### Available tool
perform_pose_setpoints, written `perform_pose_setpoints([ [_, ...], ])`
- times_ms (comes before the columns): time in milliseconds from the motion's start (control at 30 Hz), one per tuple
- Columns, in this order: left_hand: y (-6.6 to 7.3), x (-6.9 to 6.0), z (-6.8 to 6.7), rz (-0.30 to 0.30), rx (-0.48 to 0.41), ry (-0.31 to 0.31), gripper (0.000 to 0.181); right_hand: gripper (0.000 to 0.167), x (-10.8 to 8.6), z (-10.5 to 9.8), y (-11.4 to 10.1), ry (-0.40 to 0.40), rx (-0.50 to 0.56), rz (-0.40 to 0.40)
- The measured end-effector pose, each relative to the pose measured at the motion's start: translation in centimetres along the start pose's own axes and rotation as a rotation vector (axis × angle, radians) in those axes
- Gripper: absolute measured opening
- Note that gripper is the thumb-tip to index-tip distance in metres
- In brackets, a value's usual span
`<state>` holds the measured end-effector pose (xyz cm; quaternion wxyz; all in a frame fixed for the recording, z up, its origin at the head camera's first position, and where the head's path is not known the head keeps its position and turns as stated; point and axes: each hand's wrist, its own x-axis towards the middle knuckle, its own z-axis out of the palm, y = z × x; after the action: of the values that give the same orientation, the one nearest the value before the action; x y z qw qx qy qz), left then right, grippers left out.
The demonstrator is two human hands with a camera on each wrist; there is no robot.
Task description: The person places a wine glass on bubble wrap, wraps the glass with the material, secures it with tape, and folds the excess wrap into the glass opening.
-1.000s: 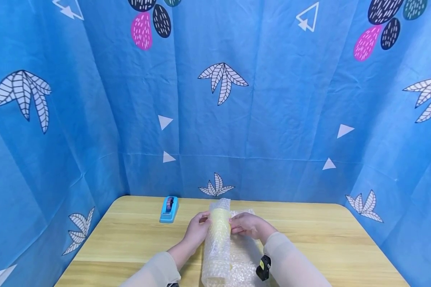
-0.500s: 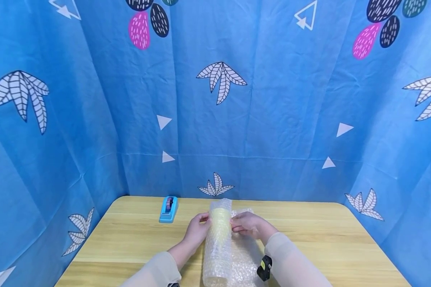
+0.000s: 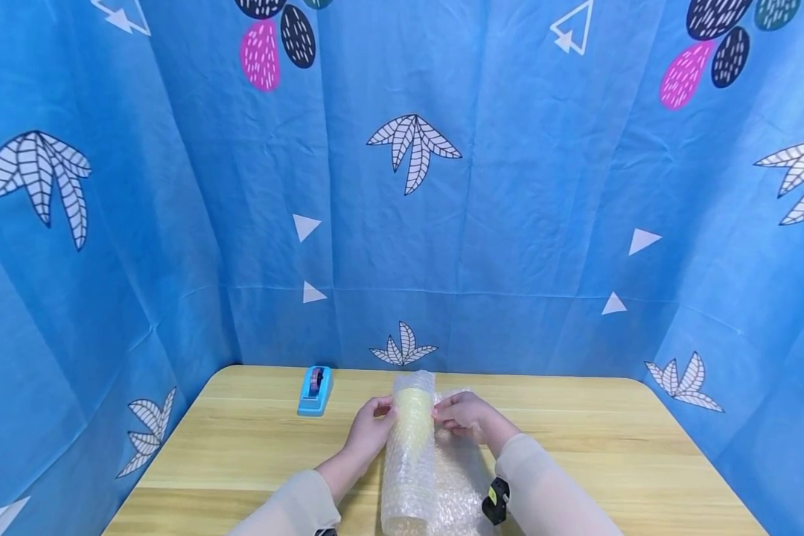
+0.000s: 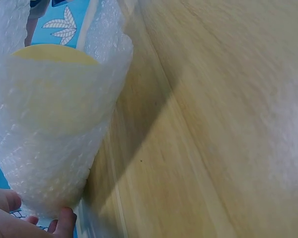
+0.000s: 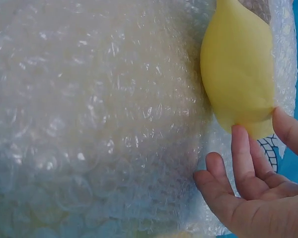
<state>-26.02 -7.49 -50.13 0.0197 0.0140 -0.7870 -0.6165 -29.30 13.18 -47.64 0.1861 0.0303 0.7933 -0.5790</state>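
A sheet of bubble wrap point(image 3: 409, 476) is rolled round a yellow vase-shaped thing point(image 5: 241, 69) and lies lengthwise on the table. The yellow shows through the wrap in the head view; its rounded body is bare in the right wrist view. My left hand point(image 3: 370, 428) grips the roll's left side near its far end, thumb and fingers on the wrap. On the other side, my right hand point(image 3: 472, 418) has its thumb at the wrap's edge and its fingertips against the yellow thing's lower end. Part of the yellow thing stays hidden inside the roll.
Flat bubble wrap point(image 3: 458, 484) extends to the right of the roll, under my right forearm. A blue tape dispenser point(image 3: 315, 391) stands at the back left of the wooden table point(image 3: 576, 424). Blue patterned cloth point(image 3: 522, 223) hangs behind and at both sides.
The roll has shifted very slightly to the right, with both hands staying on it. My right hand's fingers have moved a little at its edge. The tape dispenser has not moved.
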Motion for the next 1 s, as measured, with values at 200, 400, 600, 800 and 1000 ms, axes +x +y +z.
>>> perform_pose_setpoints([
  [200,0.1,-0.2,0.1,0.017,-0.002,-0.010,0.032,0.014,-0.1,0.1,0.3,0.016,0.020,0.004],
  [400,0.3,-0.2,0.2,0.015,-0.009,-0.015,0.033,0.011,-0.1,0.2,0.5,0.026,0.057,-0.003],
  [600,0.4,0.0,0.3,0.021,-0.031,-0.012,0.033,0.014,-0.4,0.3,0.4,0.038,0.079,-0.004],
  [800,0.6,0.0,0.4,0.043,-0.034,-0.009,0.036,0.018,-0.5,0.5,0.7,0.089,0.135,-0.033],
  [1000,1.1,-0.3,0.8,0.066,-0.019,0.005,0.036,0.011,-0.4,0.8,0.9,0.134,0.128,-0.069],
])
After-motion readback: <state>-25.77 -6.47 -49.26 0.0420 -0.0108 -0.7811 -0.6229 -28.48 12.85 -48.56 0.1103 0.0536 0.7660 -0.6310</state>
